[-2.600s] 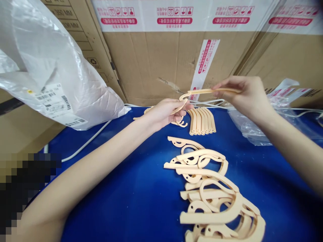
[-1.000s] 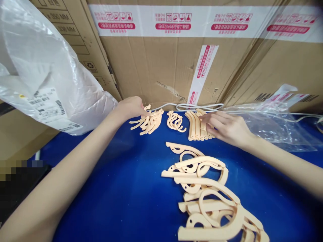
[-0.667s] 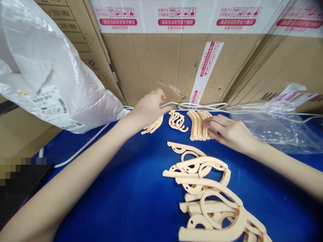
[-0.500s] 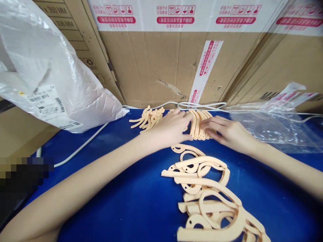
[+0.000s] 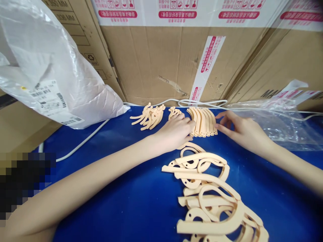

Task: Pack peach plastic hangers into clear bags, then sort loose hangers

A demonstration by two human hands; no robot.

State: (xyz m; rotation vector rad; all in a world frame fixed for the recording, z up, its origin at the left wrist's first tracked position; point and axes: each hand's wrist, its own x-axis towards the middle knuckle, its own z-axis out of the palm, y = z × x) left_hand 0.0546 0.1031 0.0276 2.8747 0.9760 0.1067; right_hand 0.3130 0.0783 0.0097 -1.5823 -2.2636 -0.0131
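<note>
A row of curved cream plastic strips (image 5: 204, 121), which look like hanger arms, stands side by side at the back of the blue surface. At its left end my left hand (image 5: 178, 130) rests with fingers curled down; its fingertips are partly hidden, so I cannot make out what they grip. Just beyond the right end is my right hand (image 5: 243, 129), thumb and fingers apart, the thumb tip close to the last strip. Nearer to me lies an overlapping pile of cream folding hangers (image 5: 209, 181). Small cream hooks (image 5: 174, 112) lie behind my left hand.
More curved cream pieces (image 5: 149, 117) are heaped at the back left. A stuffed white plastic bag (image 5: 60, 70) leans in from the left. Cardboard boxes (image 5: 156, 64) wall the back, with a white cable (image 5: 166, 101) along their foot. Clear plastic (image 5: 280, 126) lies at right.
My right hand has pulled back to the right from the row, its fingers spreading. My left hand has shifted slightly down, fingers more curled, uncovering small hooks. The row looks more evenly lined up.
</note>
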